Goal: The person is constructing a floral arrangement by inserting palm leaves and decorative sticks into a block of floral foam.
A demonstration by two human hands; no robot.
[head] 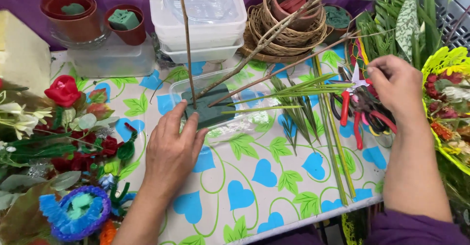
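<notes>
Green foam block (209, 109) under left hand (172, 149); right hand (396, 86) at red-handled scissors (353, 113)

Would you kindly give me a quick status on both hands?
Left hand flat on green foam block, sticks standing in it. Right hand reaching by red-handled scissors. Palm fronds lie between.

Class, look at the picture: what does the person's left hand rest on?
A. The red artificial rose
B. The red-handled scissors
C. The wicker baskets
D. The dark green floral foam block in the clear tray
D: the left hand lies with its fingers on the dark green floral foam block, which sits in the clear plastic tray with thin sticks standing in it.
</notes>
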